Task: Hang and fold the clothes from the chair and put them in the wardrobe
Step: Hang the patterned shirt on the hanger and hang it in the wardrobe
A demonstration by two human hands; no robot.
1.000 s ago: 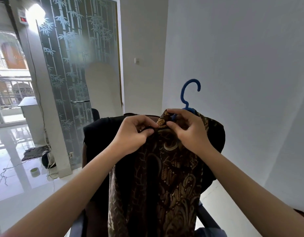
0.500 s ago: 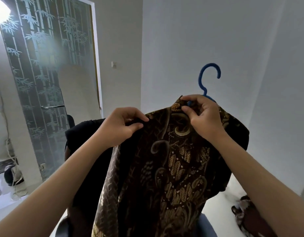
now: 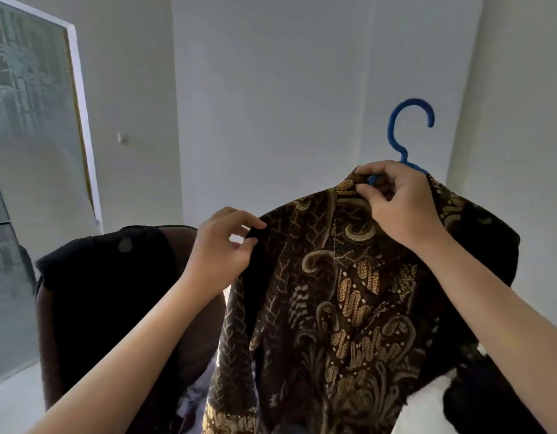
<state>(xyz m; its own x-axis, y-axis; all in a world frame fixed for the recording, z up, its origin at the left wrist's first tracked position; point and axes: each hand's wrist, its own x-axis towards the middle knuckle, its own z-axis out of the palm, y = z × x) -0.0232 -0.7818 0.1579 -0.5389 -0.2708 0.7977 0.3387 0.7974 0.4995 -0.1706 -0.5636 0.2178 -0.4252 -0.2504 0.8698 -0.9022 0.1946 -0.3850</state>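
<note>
The batik shirt (image 3: 349, 292) is already on the blue hanger (image 3: 407, 133), held up at about three o'clock from the chair (image 3: 114, 292). The right hand (image 3: 399, 202) pinches the collar by the hook; the left hand (image 3: 221, 249) pinches the shoulder edge at nine o'clock from it. Judging by this, hanging is nearly done. Dark clothes (image 3: 92, 270) on the chair are left, and the wardrobe isn't in sight.
</note>
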